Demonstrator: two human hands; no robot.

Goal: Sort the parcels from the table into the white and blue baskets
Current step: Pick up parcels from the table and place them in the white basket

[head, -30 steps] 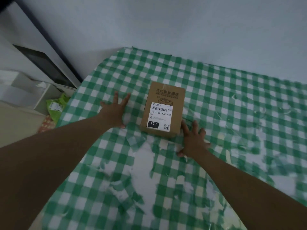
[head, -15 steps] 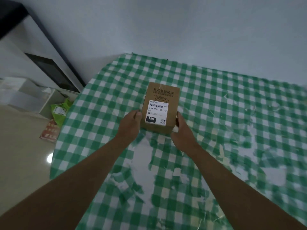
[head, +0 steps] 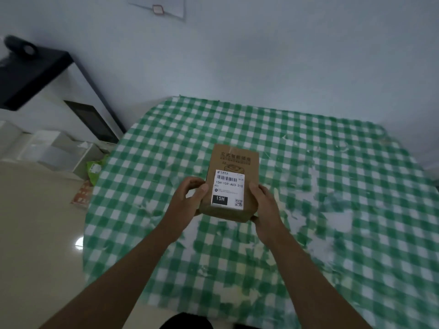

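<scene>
A brown cardboard parcel [head: 234,162] with a white shipping label marked 15H is held above the table [head: 332,210], which wears a green and white checked cloth. My left hand [head: 187,198] grips its left side with thumb and curled fingers. My right hand [head: 263,203] grips its right side, fingers under the near corner. No white or blue basket is in view.
The table's left edge drops to a shiny beige floor [head: 35,233]. A green bag [head: 95,168] and a reddish packet [head: 82,193] lie on the floor by a white shelf unit [head: 54,148]. A pale wall stands behind the table.
Both hands closed on the parcel's sides and lifted it off the cloth toward me. The view has pulled back from the table.
</scene>
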